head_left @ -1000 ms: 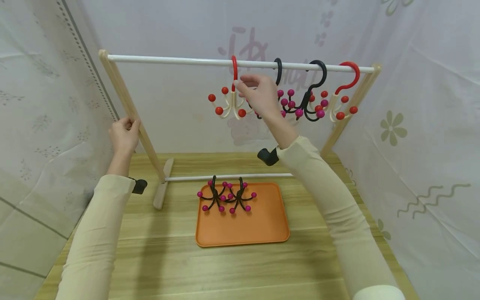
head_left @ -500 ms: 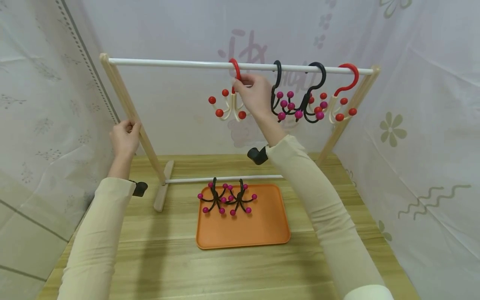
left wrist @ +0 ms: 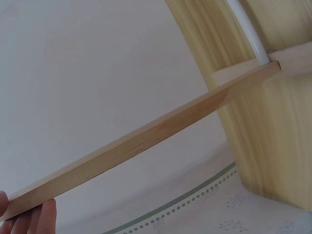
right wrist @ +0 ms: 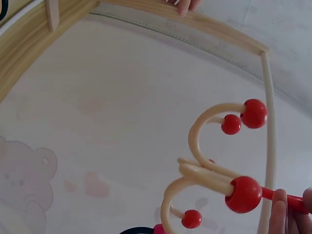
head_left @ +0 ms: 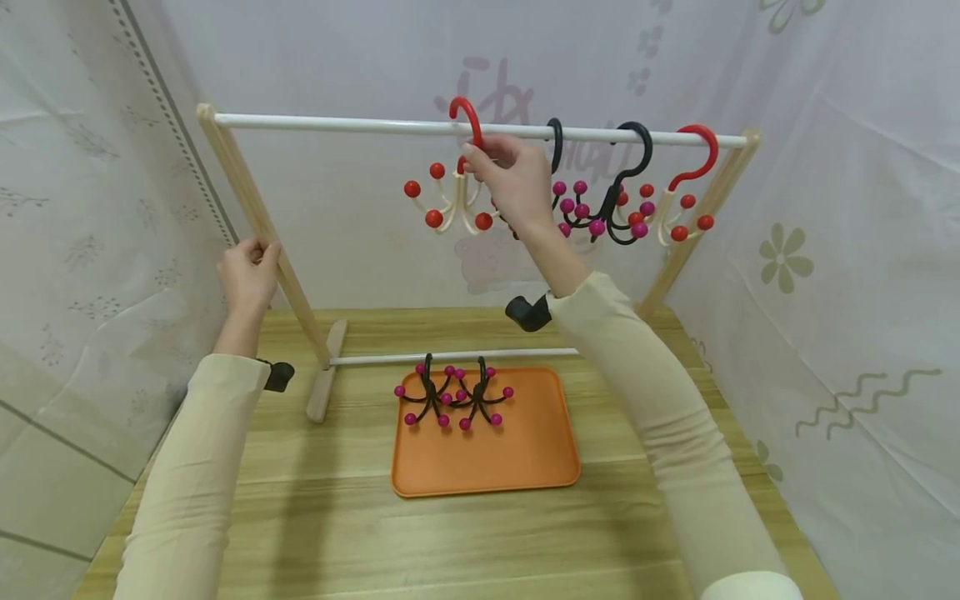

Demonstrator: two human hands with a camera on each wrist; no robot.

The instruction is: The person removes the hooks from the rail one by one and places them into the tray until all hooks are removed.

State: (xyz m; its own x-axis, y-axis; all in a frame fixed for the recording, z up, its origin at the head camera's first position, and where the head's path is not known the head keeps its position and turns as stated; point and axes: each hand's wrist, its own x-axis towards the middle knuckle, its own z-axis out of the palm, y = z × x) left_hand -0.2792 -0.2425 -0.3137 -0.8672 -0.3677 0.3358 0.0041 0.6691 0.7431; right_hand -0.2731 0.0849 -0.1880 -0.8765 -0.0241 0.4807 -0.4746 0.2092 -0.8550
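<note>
In the head view my right hand (head_left: 525, 187) pinches the red hook (head_left: 467, 108) of a multi-arm cream hook hanger (head_left: 459, 196) with red ball tips. The hook's bend stands above the white rod (head_left: 337, 125), its tip about level with the rod's upper edge. Whether hook and rod touch I cannot tell. Close up, the right wrist view shows the cream arms (right wrist: 209, 178) and fingertips (right wrist: 279, 212) on the red stem. My left hand (head_left: 250, 271) grips the wooden upright (head_left: 255, 196) of the rack; its fingers (left wrist: 46, 217) wrap the post in the left wrist view.
Farther right along the rod hang two black hangers (head_left: 611, 204) with magenta balls and another red-hooked cream one (head_left: 666, 208). Below, two black hangers (head_left: 477, 396) lie on an orange tray (head_left: 517, 458). A lower white bar (head_left: 375, 359) runs behind the tray.
The red hook has turned and risen, so its bend now sits higher above the rod. My right hand moved up slightly with it. My left hand stays on the upright.
</note>
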